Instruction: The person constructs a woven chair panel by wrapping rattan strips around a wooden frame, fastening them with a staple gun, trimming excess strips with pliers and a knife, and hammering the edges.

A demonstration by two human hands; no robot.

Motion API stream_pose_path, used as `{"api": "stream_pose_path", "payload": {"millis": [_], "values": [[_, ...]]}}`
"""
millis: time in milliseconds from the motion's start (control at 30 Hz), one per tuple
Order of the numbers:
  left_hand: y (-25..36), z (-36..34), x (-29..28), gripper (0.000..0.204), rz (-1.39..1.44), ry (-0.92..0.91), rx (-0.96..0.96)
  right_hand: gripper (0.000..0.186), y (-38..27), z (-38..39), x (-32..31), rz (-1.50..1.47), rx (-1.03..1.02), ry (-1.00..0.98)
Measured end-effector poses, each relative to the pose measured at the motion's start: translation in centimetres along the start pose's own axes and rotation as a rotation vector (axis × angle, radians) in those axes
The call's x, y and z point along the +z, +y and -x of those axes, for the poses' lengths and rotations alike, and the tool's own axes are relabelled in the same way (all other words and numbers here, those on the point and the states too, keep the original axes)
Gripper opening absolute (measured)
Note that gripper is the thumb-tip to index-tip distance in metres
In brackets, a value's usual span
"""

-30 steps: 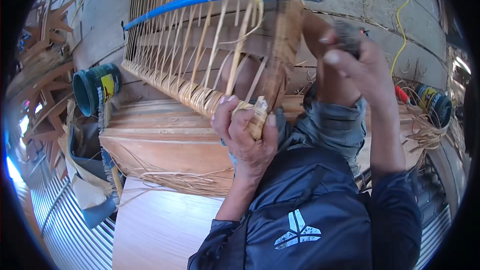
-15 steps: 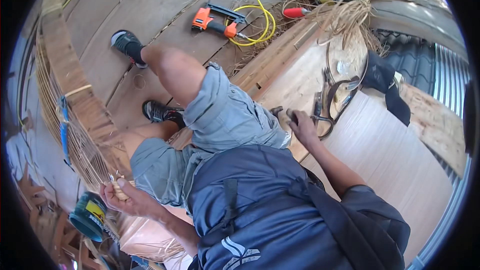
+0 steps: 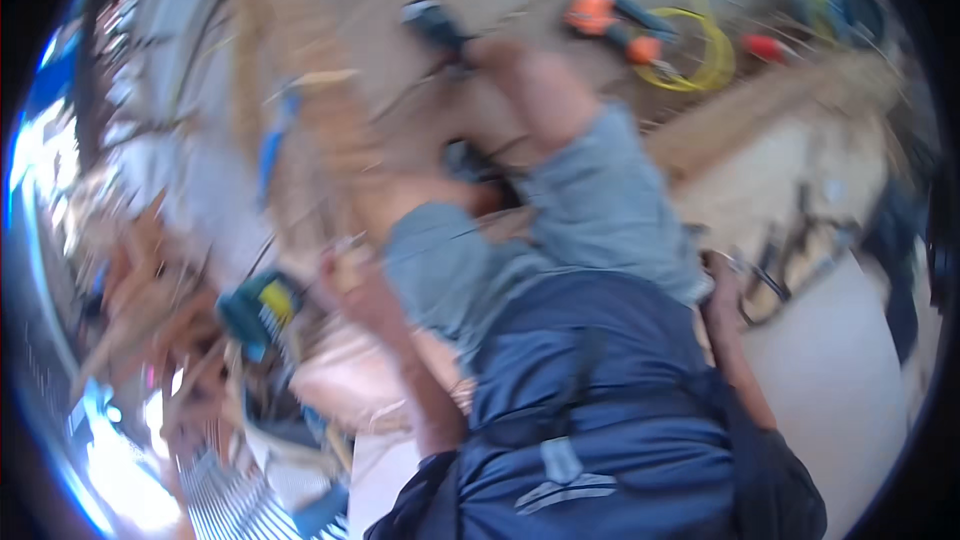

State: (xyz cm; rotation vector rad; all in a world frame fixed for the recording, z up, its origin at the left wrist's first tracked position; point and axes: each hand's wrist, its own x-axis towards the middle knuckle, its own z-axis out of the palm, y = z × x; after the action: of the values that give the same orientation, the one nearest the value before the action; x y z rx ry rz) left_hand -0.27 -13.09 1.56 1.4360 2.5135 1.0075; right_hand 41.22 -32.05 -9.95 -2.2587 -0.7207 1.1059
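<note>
Motion blurs the whole picture. My left hand (image 3: 357, 285) is closed around the pale, cane-like strands at the lower end of a long wooden board (image 3: 335, 125). Thin strands run along this board, and a blue strap (image 3: 270, 155) hangs from a pale band across it. On the other side, my right hand (image 3: 720, 290) rests beside my thigh, over the edge of a light wooden plank (image 3: 790, 165). Its fingers are smeared, so whether it grips anything cannot be made out. Dark hand tools (image 3: 790, 250) lie just past it.
An orange and black nail gun (image 3: 610, 25) lies on the floor beside a coiled yellow hose (image 3: 715, 55). A red-handled tool (image 3: 765, 47) lies near a dark bucket (image 3: 858, 15). A green bucket (image 3: 250, 315) and wood scraps (image 3: 155, 260) are at the left. A pale panel (image 3: 835, 360) lies at right.
The view has swung left, so everything appears shifted to the right and blurred. My left hand stays at the board's lower end. My right hand has drawn closer to my thigh.
</note>
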Motion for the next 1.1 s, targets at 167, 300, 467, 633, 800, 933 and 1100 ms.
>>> {"api": "stream_pose_path", "payload": {"millis": [167, 300, 467, 633, 800, 933, 1100], "values": [[1.5, -0.4, -1.0, 0.035, 0.056, -0.114, 0.093, 0.024, 8.2, -3.5, 2.2, -0.618, 0.370, -0.102], [1.2, -0.9, -2.2, 0.029, 0.056, -0.056, 0.124, 0.028, 3.5, -3.7, 1.2, -0.026, -0.024, 0.073], [1.2, -1.2, -2.0, 0.027, 0.079, 0.034, 0.151, 0.027, -21.7, -2.9, 2.5, -0.378, -0.138, -0.119], [1.1, -1.3, -2.2, 0.030, 0.085, 0.042, 0.185, 0.043, -30.2, -2.7, 6.3, -0.112, -0.391, -1.173], [0.8, -1.4, -2.8, 0.030, 0.067, 0.039, 0.129, 0.030, -34.8, 1.1, 16.8, 0.171, -0.744, -1.314], [0.5, -1.4, -3.0, 0.031, 0.084, 0.036, 0.129, 0.030, -32.2, 0.9, 19.7, 0.334, -0.853, -1.272], [0.9, -1.6, -3.1, 0.032, 0.052, -0.005, 0.112, 0.029, -31.3, 0.8, 19.4, 0.211, -0.863, -1.316]]}}
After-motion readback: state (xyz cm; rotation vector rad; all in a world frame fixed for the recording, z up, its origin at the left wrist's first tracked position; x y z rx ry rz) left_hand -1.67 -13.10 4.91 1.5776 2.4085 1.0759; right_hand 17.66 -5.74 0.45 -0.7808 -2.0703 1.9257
